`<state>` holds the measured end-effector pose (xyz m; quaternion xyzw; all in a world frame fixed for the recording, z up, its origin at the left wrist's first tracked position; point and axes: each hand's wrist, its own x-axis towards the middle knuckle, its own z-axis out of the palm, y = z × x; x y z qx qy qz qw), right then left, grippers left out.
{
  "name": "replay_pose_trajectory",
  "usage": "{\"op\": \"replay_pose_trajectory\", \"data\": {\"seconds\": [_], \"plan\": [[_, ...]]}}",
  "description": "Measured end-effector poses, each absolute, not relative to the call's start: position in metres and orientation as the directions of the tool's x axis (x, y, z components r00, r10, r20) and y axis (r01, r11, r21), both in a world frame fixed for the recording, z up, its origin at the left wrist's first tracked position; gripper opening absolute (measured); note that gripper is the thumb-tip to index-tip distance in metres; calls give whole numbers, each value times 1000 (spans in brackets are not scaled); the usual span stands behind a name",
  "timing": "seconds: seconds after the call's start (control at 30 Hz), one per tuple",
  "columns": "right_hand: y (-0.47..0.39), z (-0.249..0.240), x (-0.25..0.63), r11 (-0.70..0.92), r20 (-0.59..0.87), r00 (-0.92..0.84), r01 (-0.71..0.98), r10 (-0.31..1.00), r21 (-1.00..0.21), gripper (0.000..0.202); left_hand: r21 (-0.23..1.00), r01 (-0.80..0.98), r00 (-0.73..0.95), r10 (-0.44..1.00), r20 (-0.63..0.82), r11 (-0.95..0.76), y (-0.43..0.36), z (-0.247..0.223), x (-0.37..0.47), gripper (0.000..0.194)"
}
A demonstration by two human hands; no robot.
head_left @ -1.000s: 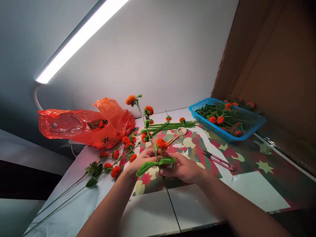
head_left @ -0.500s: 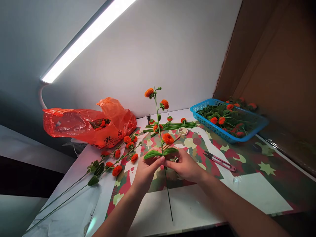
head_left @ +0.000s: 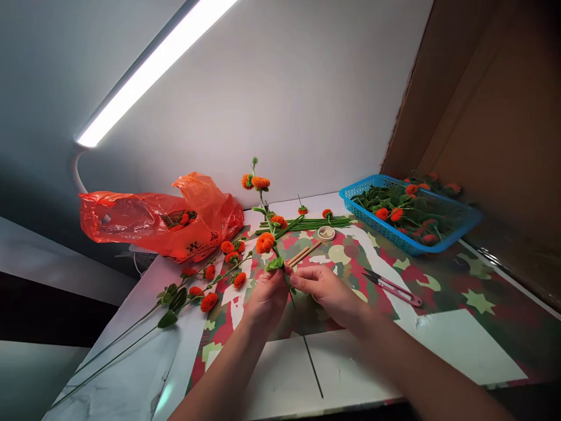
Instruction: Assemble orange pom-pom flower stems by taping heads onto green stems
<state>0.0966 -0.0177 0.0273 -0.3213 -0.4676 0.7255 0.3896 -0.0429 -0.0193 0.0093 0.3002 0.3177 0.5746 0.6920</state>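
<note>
Left hand (head_left: 267,295) is pinching the tall artificial flower spray with fuzzy orange blooms and thin green stem (head_left: 265,242) between thumb and fingers, right at the green leaf (head_left: 275,264); right hand (head_left: 326,292) is bringing thumb and forefinger close together at the stem, just beside the left fingertips, can't tell if they are pressing together or what sits between them. Spray is leaning slightly left, blooms rising above the grip, bare dark lower stem running down below it, between the forearms, toward the near table edge. Two long-stemmed orange flower sprays (head_left: 168,318) are lying on the white surface to the left, near a crumpled translucent red plastic bag (head_left: 205,216) that is holding more orange blooms. Beyond the hands, a bundle of straight green stems (head_left: 322,224) is lying near a small round cream tape roll (head_left: 326,234) and thin tan wooden sticks (head_left: 309,253). Pink-handled metal snips (head_left: 397,289) are resting on the red-and-green camouflage-patterned mat (head_left: 456,286) to the right, blue perforated plastic basket (head_left: 409,244) is sitting behind them, holding orange blooms and green leaves
</note>
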Motion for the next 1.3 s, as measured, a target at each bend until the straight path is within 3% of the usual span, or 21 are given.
{"op": "replay_pose_trajectory", "data": {"seconds": [0.2, 0.33, 0.47, 0.6, 0.7, 0.8, 1.03, 1.3], "plan": [[-17, 24, 99, -479, -168, -669, -313, 724, -820, 32, 765, -607, 322, 947, -14, 217, -22, 12, -43, 26], [-19, 13, 91, -538, -122, -713, -392, 690, -746, 31, 770, -604, 271, 962, -41, 204, -21, 10, -40, 29], [-22, 9, 83, -401, -138, -524, -431, 840, -808, 38, 835, -532, 82, 990, -111, 138, -20, 7, -36, 32], [-22, 17, 81, -203, -118, -298, -273, 947, -940, 37, 905, -412, -13, 992, -123, 107, -21, 2, -39, 23], [-21, 24, 83, -78, -39, -238, -154, 971, -985, 29, 934, -344, 4, 995, -96, 91, -21, 1, -44, 18], [-19, 25, 85, -56, -4, -267, -188, 964, -981, 25, 925, -375, -25, 997, -74, 59, -21, 3, -45, 19], [-16, 9, 87, -377, -156, -515, -358, 843, -854, 34, 808, -572, 0, 985, -172, 141, -22, 8, -44, 29], [-18, 2, 86, -646, -116, -760, -450, 640, -617, 26, 757, -598, 266, 956, -124, 264, -31, 11, -49, 25]]}}
